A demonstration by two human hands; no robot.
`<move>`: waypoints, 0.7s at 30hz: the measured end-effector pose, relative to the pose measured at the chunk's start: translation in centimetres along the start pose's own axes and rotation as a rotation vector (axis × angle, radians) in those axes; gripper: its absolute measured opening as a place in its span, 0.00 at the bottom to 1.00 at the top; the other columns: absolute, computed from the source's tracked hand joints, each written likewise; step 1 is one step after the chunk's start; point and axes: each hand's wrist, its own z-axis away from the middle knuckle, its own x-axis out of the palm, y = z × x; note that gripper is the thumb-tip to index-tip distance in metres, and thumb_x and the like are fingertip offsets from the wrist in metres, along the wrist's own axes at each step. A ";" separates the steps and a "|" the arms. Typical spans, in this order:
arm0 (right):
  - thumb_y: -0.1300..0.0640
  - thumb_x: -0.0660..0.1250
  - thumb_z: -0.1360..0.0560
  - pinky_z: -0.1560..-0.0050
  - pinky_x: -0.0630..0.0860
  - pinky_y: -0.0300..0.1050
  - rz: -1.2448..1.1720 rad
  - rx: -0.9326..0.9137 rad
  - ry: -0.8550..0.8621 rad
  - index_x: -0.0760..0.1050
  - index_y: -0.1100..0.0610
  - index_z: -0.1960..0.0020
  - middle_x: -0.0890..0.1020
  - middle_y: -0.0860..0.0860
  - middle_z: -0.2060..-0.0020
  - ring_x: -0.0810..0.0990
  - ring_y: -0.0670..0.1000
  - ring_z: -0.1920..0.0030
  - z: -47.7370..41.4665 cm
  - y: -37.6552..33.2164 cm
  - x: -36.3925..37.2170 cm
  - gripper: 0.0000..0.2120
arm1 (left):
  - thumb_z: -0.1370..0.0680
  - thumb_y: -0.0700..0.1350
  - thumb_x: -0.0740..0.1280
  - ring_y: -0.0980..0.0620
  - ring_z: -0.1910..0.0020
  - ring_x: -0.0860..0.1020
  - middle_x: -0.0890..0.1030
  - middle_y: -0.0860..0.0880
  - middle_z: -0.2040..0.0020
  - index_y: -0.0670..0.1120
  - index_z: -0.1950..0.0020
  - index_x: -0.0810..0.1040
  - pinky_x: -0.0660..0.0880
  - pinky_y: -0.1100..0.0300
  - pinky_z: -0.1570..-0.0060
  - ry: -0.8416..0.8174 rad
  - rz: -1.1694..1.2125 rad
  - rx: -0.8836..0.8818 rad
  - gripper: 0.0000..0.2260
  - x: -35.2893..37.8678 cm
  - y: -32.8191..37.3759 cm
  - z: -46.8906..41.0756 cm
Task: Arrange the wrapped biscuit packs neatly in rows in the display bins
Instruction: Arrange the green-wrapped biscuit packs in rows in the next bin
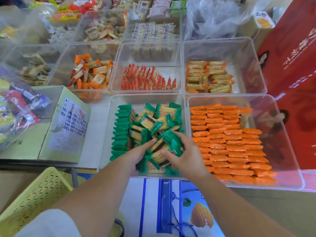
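A clear display bin [109,117] in front of me holds green-wrapped biscuit packs [153,120]. One row [120,132] stands on edge along its left wall; the rest lie in a loose heap. My left hand [135,153] and my right hand [186,151] are both in the near part of the heap, fingers curled round a bunch of green packs [162,151] between them. To the right, another clear bin [290,134] holds orange packs [230,142] in neat rows.
Behind stand clear bins with red packs [147,79], orange-yellow packs [92,74] and gold packs [208,76]. A green carton [56,125] sits left, a yellow basket [32,194] lower left, a red box [297,65] right, a blue-white bag [164,207] below.
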 end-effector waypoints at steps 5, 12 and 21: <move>0.41 0.78 0.31 0.45 0.83 0.48 -0.111 0.028 0.005 0.70 0.46 0.28 0.80 0.42 0.39 0.80 0.44 0.39 0.1 0.0 -0.1 0.35 | 0.44 0.69 0.80 0.45 0.58 0.86 0.87 0.44 0.55 0.50 0.47 0.81 0.83 0.49 0.59 -0.028 0.033 -0.024 0.33 0.0 0.1 -0.5; 0.41 0.78 0.32 0.46 0.83 0.50 -0.179 0.034 0.009 0.72 0.50 0.29 0.82 0.43 0.41 0.81 0.45 0.40 0.1 0.0 -0.1 0.35 | 0.33 0.68 0.74 0.46 0.50 0.85 0.87 0.45 0.50 0.48 0.43 0.85 0.81 0.51 0.45 -0.070 -0.027 -0.018 0.29 1.2 -0.1 -0.9; 0.48 0.79 0.29 0.46 0.83 0.44 -0.184 0.016 0.067 0.73 0.52 0.30 0.83 0.42 0.43 0.82 0.41 0.43 0.1 -0.1 0.1 0.31 | 0.42 0.64 0.81 0.45 0.55 0.86 0.87 0.43 0.52 0.46 0.43 0.82 0.82 0.52 0.59 -0.081 0.068 -0.035 0.34 0.1 0.4 -0.3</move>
